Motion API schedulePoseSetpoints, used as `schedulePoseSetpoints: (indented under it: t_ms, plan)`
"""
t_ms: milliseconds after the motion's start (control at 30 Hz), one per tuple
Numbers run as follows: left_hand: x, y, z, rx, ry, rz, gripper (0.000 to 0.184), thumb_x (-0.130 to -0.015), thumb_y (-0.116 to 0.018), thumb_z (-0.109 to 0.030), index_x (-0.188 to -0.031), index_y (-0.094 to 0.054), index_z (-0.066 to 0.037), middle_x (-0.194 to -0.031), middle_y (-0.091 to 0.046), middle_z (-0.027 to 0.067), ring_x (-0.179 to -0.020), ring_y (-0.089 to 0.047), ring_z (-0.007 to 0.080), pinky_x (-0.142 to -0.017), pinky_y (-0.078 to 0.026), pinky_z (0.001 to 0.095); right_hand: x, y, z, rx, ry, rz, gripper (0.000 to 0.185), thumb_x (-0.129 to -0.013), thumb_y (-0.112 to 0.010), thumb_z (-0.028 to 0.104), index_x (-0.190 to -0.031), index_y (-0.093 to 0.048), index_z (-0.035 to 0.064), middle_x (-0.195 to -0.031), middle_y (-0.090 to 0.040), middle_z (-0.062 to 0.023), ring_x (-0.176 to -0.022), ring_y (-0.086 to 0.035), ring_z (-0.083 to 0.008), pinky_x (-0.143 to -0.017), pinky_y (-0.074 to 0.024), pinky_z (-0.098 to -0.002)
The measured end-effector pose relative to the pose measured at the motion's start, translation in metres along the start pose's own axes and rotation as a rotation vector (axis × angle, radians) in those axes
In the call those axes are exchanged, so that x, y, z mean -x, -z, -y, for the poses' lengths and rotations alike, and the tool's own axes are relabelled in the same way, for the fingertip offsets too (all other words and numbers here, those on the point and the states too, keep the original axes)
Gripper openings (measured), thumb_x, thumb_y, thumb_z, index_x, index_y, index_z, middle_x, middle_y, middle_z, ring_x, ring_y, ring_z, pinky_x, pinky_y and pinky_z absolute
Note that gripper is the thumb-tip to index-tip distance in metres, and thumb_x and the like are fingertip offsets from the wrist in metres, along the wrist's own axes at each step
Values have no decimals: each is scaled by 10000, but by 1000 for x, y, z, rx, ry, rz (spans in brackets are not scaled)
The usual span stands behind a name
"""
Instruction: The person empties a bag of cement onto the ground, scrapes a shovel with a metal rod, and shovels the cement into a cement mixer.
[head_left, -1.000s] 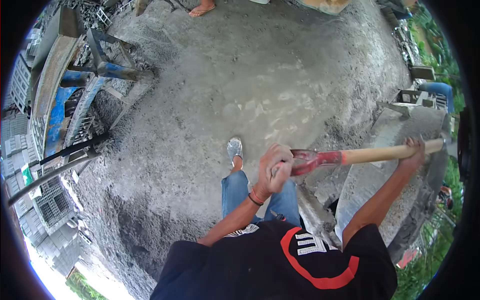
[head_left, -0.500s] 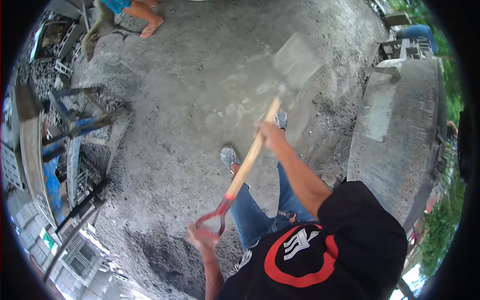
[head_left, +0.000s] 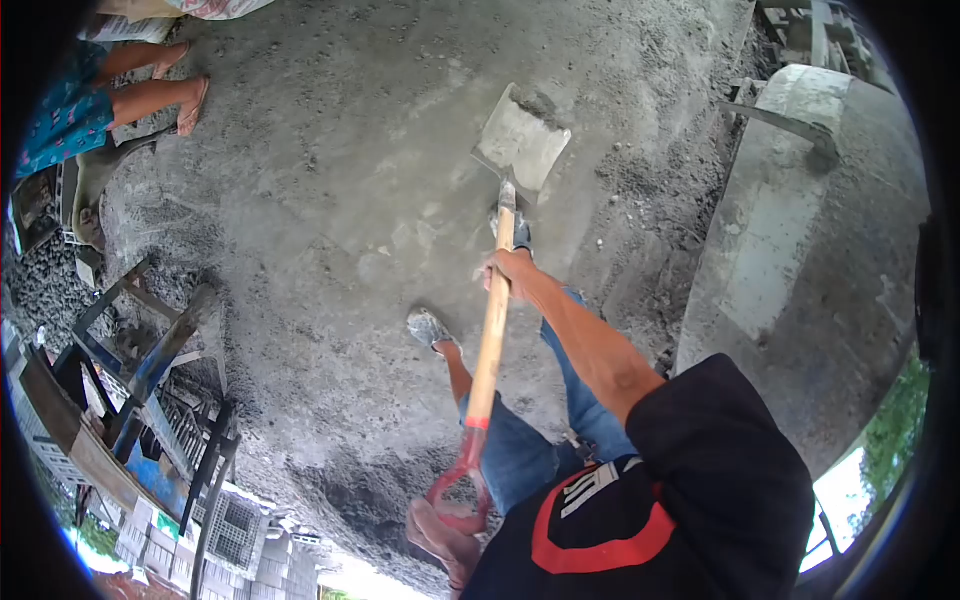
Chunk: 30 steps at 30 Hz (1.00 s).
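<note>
A shovel lies across my view, its grey, cement-smeared square blade [head_left: 522, 148] low over or on the ground ahead; contact is hard to tell. A little dark grit shows by the blade's far edge. My right hand [head_left: 508, 272] is closed round the wooden shaft [head_left: 488, 360], fairly near the blade. Close to my body, my left hand [head_left: 440, 535] grips the red D-shaped handle [head_left: 466, 470], its fingers partly hidden. My left shoe [head_left: 428, 327], caked in grey, stands left of the shaft. The other shoe [head_left: 520, 232] is partly behind the shovel.
Wet grey mix [head_left: 380, 200] covers the ground. A large metal trough or barrow-like body [head_left: 790, 250] stands at right. Another person's legs [head_left: 150, 100] in sandals are at upper left, near sacks [head_left: 215, 8]. Wooden frames [head_left: 150, 370] and stacked blocks [head_left: 230, 535] line the left.
The blade has swung left and come nearer, from a blurred position further right. Both hands keep their hold on the shovel. My view has turned, and the other person's legs show more fully.
</note>
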<state>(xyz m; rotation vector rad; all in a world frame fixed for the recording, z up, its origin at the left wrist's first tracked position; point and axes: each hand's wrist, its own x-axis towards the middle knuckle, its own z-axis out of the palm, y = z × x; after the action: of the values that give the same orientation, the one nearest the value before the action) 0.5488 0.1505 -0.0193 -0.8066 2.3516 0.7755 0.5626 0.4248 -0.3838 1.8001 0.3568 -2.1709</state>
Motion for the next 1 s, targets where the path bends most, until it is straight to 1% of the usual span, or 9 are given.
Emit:
schedulePoseSetpoints:
  t_ms: [33,100,200,333,600,700,867,933,1000]
  plan:
    - [0,-10,-28,115,100,144,422,-980,-432,-299,-682,-505,-9,-587,-522,74,-505,-480,185,-468,-383,340,-11,5,9,-31,20,-89,86,-778,-664,12,-757,-585,-13,-639,-570,-132,-522,-588,-248,-497,-515,-395]
    - [-24,-43,8,-126,-265,160,416,-979,-444,-323,-692,-495,-25,-590,-540,78,-479,-491,203,-464,-395,351,-46,22,29,-48,209,-26,80,-772,-663,14,-755,-585,13,-636,-570,-115,-538,-595,-236,-500,-515,-395]
    - [-17,-132,-39,421,84,357,413,-970,-458,-321,-682,-500,-28,-601,-585,99,-486,-546,209,-479,-442,348,-44,60,141,193,191,-231,58,-759,-660,38,-745,-603,41,-635,-573,-90,-555,-593,-207,-527,-509,-371]
    - [2,-202,-83,551,63,405,440,-981,-461,-339,-693,-534,-14,-561,-605,113,-483,-569,197,-496,-468,327,-42,114,260,430,431,-289,46,-768,-670,18,-754,-628,5,-678,-607,-99,-522,-588,-189,-484,-490,-333]
    - [30,-168,-124,940,-359,717,379,-964,-492,-264,-703,-551,4,-600,-606,109,-495,-561,168,-508,-461,305,285,47,364,208,950,-517,329,-777,-749,120,-993,-548,-26,-771,-531,-42,-579,-527,-142,-518,-490,-284]
    - [32,-138,-146,1007,-334,840,307,-940,-504,-203,-756,-582,30,-619,-598,93,-511,-546,149,-513,-450,297,396,65,364,82,1195,-321,302,-781,-748,148,-996,-564,42,-770,-514,-20,-566,-530,-143,-522,-499,-299]
    - [-17,-72,-183,944,-1060,869,206,-828,-572,-156,-763,-586,39,-685,-599,117,-565,-545,187,-548,-447,318,524,22,271,-286,1514,-383,90,-867,-640,114,-893,-578,55,-714,-465,10,-593,-466,-130,-605,-435,-337]
    - [-42,-28,-200,953,-1271,810,89,-696,-594,-90,-702,-574,-3,-649,-555,113,-546,-505,249,-564,-427,330,527,59,239,-251,1439,222,170,-871,-624,107,-773,-486,100,-696,-451,7,-577,-446,-138,-621,-398,-343]
    - [-75,6,-205,896,-1410,749,87,-696,-592,-92,-696,-570,-7,-653,-554,106,-568,-512,243,-580,-431,335,518,41,199,-284,1473,259,196,-869,-620,104,-758,-459,112,-689,-443,5,-574,-453,-143,-621,-392,-338]
